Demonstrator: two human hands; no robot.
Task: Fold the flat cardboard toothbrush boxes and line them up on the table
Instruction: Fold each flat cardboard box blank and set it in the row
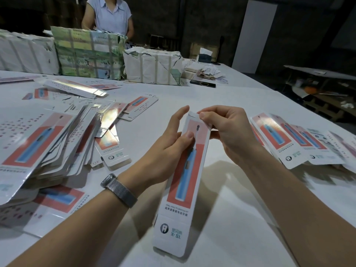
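Holding 1 toothbrush box [185,170] up over the near middle of the table [221,105], long way, printed side up. Left hand [169,143] wrapped round its left edge, thumb flat on the front; right hand [229,132] pinching the top flap [193,115] with its fingertips. Messy pile of flat boxes [48,139] along the left edge, row of boxes [300,141] overlapping by the right edge. Taped bundles [119,56] at the far edge, another person [109,14] standing behind them.
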